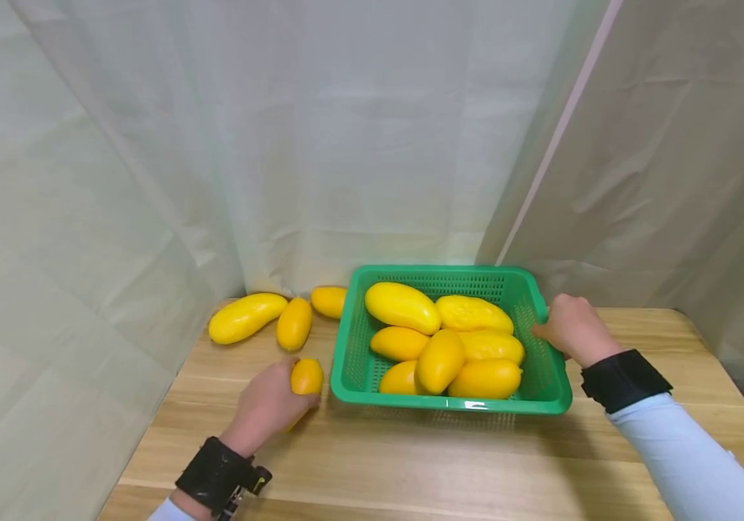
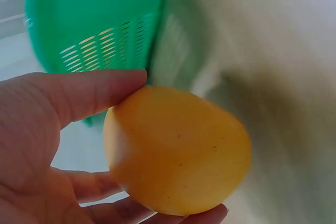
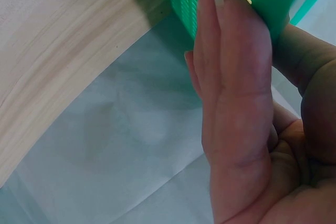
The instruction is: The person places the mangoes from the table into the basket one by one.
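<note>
My left hand (image 1: 271,398) grips a yellow mango (image 1: 307,376) to the left of the green basket. In the left wrist view the thumb lies along one side of this mango (image 2: 178,150) and fingers wrap the other, with small dark specks on its skin. My right hand (image 1: 577,329) holds the right rim of the perforated green plastic basket (image 1: 450,405), thumb on the inner side and fingers outside against the wall, as the right wrist view shows. Inside the basket lie several yellow mangoes (image 1: 440,362), one resting on top of others.
Behind my left hand, a long yellow mango (image 1: 247,318), a smaller one (image 1: 294,324) and a third (image 1: 328,302), partly hidden by the basket, lie on the wooden table (image 1: 411,470). Pale cloth sheeting (image 1: 372,145) hangs behind and on both sides.
</note>
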Motion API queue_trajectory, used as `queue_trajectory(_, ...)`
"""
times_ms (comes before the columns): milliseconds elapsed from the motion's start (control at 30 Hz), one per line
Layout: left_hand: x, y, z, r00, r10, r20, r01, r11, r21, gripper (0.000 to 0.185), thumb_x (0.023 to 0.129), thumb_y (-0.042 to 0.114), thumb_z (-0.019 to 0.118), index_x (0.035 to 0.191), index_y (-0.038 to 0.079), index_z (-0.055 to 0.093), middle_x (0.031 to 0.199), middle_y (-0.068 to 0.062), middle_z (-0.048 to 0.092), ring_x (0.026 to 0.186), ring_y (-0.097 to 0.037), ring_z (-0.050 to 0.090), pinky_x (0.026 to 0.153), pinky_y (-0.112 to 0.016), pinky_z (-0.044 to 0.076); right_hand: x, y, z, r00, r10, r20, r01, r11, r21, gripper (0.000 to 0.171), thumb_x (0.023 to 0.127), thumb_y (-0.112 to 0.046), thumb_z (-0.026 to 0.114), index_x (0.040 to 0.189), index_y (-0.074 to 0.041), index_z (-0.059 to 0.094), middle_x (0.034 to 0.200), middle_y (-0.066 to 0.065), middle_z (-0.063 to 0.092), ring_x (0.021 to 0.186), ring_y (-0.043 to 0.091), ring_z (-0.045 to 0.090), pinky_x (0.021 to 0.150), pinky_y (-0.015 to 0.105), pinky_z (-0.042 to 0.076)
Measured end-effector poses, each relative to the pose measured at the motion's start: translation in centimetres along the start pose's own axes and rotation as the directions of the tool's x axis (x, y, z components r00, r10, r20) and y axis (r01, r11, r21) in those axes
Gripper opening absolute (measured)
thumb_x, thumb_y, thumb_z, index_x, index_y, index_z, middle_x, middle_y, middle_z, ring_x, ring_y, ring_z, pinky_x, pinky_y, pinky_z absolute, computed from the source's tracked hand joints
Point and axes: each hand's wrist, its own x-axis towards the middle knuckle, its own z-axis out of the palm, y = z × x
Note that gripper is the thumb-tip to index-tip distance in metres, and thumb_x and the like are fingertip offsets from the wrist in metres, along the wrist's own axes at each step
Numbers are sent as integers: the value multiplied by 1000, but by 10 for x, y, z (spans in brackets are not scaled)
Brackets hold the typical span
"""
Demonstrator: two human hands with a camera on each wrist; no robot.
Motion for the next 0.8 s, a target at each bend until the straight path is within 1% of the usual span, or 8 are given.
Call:
queue_trajectory(100, 0, 1, -12, 999, 1, -48, -2, 1000, -13, 79, 69, 40, 73, 133, 5, 43, 99, -11, 62, 78, -22, 56, 57, -31, 43, 1, -2, 0, 1000, 9, 13, -9, 1000, 3, 26, 83, -23, 64, 79, 2, 57, 62, 10, 59, 44, 16, 59, 43, 25, 50)
queue_trajectory(200, -3, 5, -27, 992, 16, -125, -17, 1000, -10, 79, 71, 43, 71, 133, 3, 40, 108, -15, 62, 86, -26, 59, 61, -38, 48, 2, -4, 0, 1000, 14, 25, -15, 1000, 6, 27, 83, -22, 64, 82, 4, 56, 64, 11, 59, 45, 16, 59, 44, 25, 50)
queue_trajectory(300, -5, 14, -42, 973, 53, -226, -60, 998, -23, 80, 72, 43, 71, 133, 1, 40, 115, -19, 60, 94, -30, 60, 69, -45, 51, 2, -5, 0, 999, 14, 32, -15, 1000, 3, 27, 83, -22, 64, 83, 4, 56, 65, 12, 59, 45, 16, 60, 44, 25, 50)
queue_trajectory(433, -6, 32, -56, 943, 90, -321, -115, 992, -60, 78, 74, 44, 71, 133, 4, 39, 119, -18, 57, 101, -32, 58, 76, -48, 50, 1, -6, 0, 999, 7, 37, -7, 1000, 0, 28, 83, -23, 63, 82, 4, 56, 65, 12, 59, 46, 17, 60, 44, 25, 50)
queue_trajectory(567, -4, 58, -61, 938, 94, -334, -144, 981, -127, 77, 75, 45, 68, 136, 9, 37, 129, -15, 53, 112, -31, 53, 85, -50, 48, -1, -6, -1, 999, -6, 31, 6, 1000, -8, 28, 83, -23, 63, 78, 3, 56, 64, 12, 59, 47, 19, 60, 43, 25, 49)
queue_trajectory(633, -3, 72, -60, 936, 106, -336, -167, 974, -156, 76, 75, 44, 69, 136, 10, 38, 130, -13, 52, 114, -29, 52, 88, -49, 47, -2, -5, -2, 1000, -12, 27, 12, 1000, -12, 28, 83, -24, 64, 76, 3, 56, 64, 12, 58, 47, 20, 60, 43, 25, 49)
queue_trajectory(733, 1, 91, -57, 934, 136, -331, -205, 961, -184, 75, 75, 43, 70, 135, 11, 39, 128, -10, 52, 111, -26, 52, 88, -44, 48, -3, -4, -2, 999, -8, 31, 9, 1000, -16, 29, 83, -24, 64, 76, 3, 57, 63, 11, 58, 46, 19, 60, 43, 26, 49)
queue_trajectory(800, 4, 102, -54, 935, 156, -319, -226, 954, -197, 75, 74, 42, 71, 134, 12, 39, 125, -8, 52, 105, -23, 53, 85, -41, 48, -4, -3, -3, 999, -6, 37, 7, 1000, -15, 29, 83, -24, 64, 77, 3, 57, 63, 11, 59, 45, 18, 60, 44, 26, 50)
